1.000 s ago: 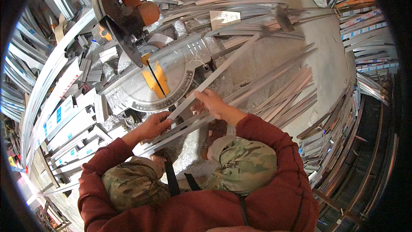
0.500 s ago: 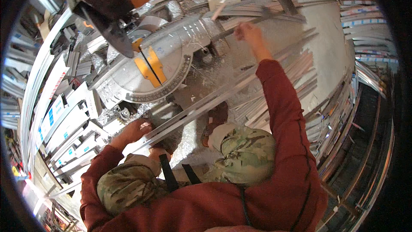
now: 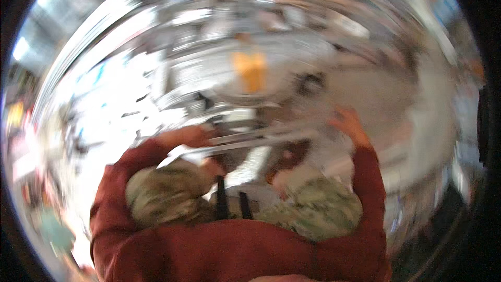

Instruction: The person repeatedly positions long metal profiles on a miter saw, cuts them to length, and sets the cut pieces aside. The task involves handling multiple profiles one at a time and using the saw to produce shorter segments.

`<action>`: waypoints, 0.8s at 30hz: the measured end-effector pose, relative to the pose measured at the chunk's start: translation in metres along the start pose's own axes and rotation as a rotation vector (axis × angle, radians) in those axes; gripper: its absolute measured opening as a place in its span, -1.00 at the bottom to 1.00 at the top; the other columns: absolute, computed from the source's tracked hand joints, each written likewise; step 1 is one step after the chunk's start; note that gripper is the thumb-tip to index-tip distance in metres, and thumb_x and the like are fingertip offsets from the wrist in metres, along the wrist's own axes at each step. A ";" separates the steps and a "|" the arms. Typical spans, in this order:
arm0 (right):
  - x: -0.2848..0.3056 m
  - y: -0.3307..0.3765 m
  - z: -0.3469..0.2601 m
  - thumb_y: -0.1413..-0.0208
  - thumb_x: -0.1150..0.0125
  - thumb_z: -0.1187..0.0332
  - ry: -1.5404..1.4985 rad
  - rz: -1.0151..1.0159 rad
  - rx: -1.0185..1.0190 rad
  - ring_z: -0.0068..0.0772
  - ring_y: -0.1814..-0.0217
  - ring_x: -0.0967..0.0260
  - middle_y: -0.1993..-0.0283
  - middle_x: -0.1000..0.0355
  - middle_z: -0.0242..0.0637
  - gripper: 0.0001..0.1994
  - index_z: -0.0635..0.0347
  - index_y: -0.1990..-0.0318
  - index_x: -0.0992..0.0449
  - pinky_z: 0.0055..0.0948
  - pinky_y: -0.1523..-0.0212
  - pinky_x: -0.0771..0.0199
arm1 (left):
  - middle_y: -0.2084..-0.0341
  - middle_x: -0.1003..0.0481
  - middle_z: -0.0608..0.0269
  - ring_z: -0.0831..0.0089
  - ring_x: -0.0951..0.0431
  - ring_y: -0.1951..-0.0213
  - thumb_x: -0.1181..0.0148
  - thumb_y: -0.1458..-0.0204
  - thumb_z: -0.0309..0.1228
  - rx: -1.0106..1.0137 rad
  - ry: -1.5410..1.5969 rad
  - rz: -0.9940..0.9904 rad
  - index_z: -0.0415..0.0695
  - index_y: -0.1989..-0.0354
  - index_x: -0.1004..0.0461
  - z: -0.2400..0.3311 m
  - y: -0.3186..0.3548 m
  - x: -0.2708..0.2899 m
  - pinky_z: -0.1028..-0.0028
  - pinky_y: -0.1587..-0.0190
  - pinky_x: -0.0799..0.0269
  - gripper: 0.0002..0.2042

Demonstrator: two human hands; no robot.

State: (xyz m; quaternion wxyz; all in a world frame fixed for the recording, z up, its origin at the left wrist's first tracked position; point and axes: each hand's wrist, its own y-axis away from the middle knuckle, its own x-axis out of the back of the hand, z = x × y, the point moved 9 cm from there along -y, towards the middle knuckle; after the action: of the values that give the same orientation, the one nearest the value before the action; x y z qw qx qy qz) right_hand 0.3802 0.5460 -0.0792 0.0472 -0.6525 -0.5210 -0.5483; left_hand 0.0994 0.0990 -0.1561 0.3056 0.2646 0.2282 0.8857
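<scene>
Head view: long, slender, pale-grey, apparently metal strips (image 3: 245, 144) lie between the left hand (image 3: 194, 136), whose finger closure blur conceals, and the right hand (image 3: 348, 123), fingers loosely spread near their right end. Even support at both ends should limit bending.

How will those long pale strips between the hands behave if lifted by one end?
The strips are probably light, looking so thin. Being long and narrow, they may flex or sag toward the free end. Lying nearly side by side, they could shift separately, though blur hides their surface.
</scene>
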 end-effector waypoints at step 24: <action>-0.043 0.035 -0.060 -0.01 -0.43 0.17 0.230 -0.233 -0.069 -0.21 0.52 -0.38 0.54 -0.42 -0.18 -0.69 0.25 0.45 -0.54 -0.11 0.35 -0.42 | 0.28 -0.59 -0.05 -0.04 -0.58 0.11 -0.14 -0.03 -0.13 0.596 0.016 0.534 -0.15 0.21 -0.60 -0.045 0.126 0.004 0.09 0.08 -0.48 -0.65</action>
State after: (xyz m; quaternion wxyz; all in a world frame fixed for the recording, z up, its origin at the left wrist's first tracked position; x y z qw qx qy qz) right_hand 0.3720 0.4655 -0.0704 0.0203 -0.5217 -0.5652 -0.6387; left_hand 0.0161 0.0014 -0.1171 -0.0274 0.3849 0.4004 0.8311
